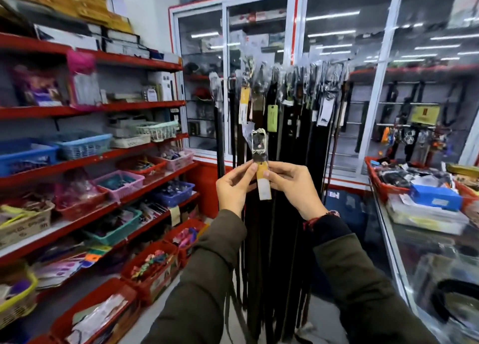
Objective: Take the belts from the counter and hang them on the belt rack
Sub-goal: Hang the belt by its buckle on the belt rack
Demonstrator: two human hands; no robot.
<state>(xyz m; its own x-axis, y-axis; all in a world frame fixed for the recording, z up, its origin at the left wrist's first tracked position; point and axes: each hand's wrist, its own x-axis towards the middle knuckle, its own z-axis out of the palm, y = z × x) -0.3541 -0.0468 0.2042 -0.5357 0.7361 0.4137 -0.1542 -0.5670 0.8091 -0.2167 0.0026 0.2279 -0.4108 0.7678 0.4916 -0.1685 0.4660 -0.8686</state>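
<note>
A dark belt with a silver buckle [258,144] and a yellow-and-white tag [263,185] is held upright in front of me, its strap hanging down. My left hand [234,186] pinches it from the left just below the buckle, and my right hand [293,188] pinches it from the right at the tag. Behind it stands the belt rack [293,70], crowded with several dark belts hanging to the floor, some with paper tags. The glass counter [404,242] runs along the right, and a coiled black belt [451,299] shows at its near end.
Red shelves [103,107] with baskets of small goods fill the left side. Glass display cabinets [261,58] stand behind the rack. Red trays of merchandise [381,183] and a blue box [435,197] sit on the counter. A narrow floor strip runs between shelves and rack.
</note>
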